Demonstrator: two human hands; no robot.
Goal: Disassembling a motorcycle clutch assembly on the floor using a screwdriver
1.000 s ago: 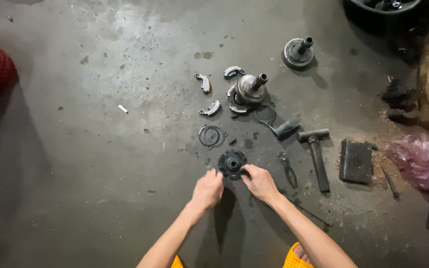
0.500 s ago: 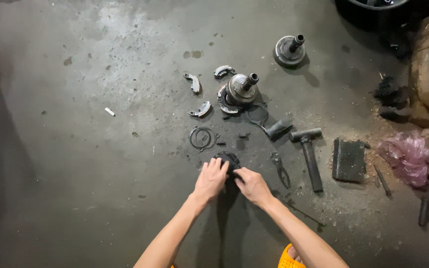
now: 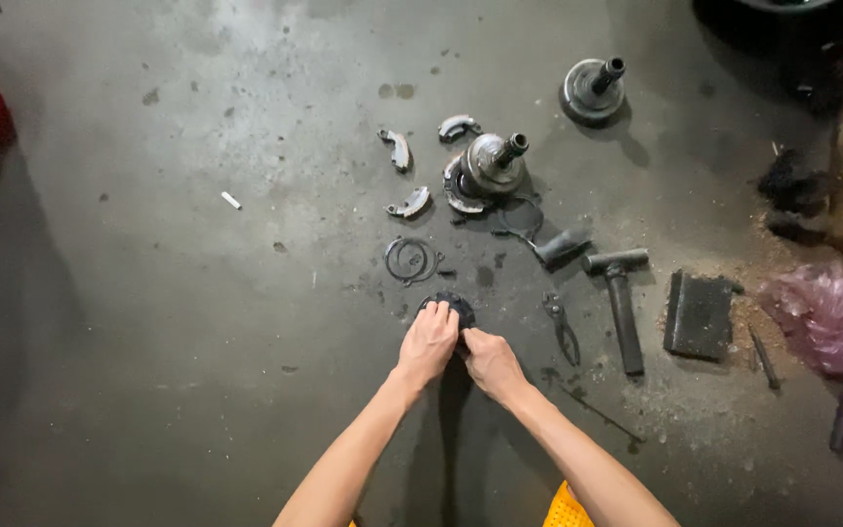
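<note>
head view looks down on a stained concrete floor. both hands meet over a small round black part lying on the floor: the left hand lies cupped on its near left side, the right hand presses in from the right, fingers curled against it. only the part's far edge shows past the knuckles. just beyond it lie thin wire rings; to the right, pliers and a hammer; farther off, a metal hub with a shaft.
</note>
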